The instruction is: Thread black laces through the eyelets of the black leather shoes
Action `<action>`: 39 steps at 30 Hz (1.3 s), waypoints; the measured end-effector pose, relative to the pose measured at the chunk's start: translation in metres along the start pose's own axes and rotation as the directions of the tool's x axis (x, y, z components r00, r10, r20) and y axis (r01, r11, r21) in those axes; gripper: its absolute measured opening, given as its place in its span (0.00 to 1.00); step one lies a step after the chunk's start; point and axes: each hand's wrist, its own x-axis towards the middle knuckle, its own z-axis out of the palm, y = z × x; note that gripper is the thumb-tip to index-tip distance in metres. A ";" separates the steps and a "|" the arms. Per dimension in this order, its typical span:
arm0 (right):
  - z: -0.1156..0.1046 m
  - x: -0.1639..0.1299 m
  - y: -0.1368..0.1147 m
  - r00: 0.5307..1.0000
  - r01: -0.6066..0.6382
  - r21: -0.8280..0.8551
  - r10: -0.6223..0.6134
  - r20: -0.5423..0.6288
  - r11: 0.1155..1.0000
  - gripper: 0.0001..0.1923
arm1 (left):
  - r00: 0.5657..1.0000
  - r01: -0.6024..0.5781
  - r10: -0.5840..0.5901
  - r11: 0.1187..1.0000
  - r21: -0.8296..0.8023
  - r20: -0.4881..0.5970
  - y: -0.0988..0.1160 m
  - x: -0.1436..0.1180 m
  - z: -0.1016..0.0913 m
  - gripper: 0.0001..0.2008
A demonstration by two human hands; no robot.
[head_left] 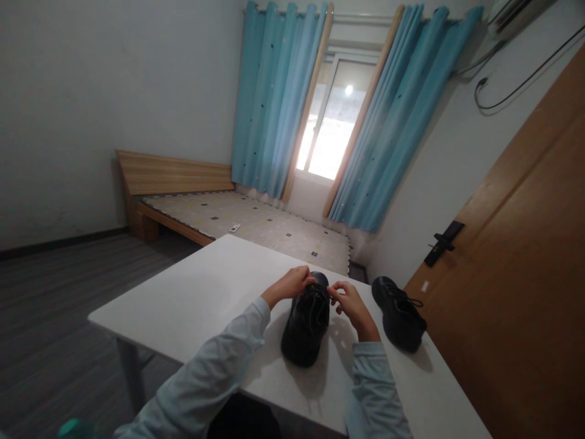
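A black lace-up shoe [304, 335] stands on the white table [201, 299], its toe pointing away from me. My left hand [296, 283] is at the left of its lacing near the toe, with the fingers closed in a pinch on the shoelace. On the opposite side, my right hand [347, 302] pinches the lace between thumb and forefinger, the other fingers curled. More lace lies loose over the shoe's opening. A second black shoe [402, 317], laced, sits apart to the right, near the table's edge.
Beyond the table is a bed [265, 225] with a patterned mattress, and a small white object [234, 228] lies on it. A wooden door [512, 292] with a black handle [443, 244] stands close on the right. Blue curtains [278, 97] flank the window.
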 end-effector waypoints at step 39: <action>0.002 -0.003 -0.009 0.990 0.083 -0.075 -0.090 -0.104 0.994 0.10 | 0.981 -0.100 0.099 0.995 0.002 -0.168 -0.005 0.002 -0.003 0.09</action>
